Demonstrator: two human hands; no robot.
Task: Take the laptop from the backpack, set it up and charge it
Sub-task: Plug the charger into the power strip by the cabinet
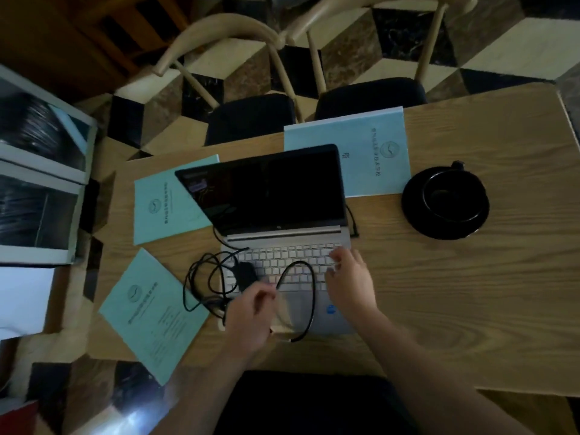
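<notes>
Head view: your left hand (251, 312) pinches the charger cable (309, 296) over the open laptop (282, 246), its power brick (246, 274) just beyond your grip; your right hand (350, 277) rests spread on the keys. Tugging the tangled coil could drag that brick across the keyboard.

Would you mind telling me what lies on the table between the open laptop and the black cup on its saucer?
In the head view, only bare wood table separates the laptop from the black cup; the blue booklet sits further back.
</notes>
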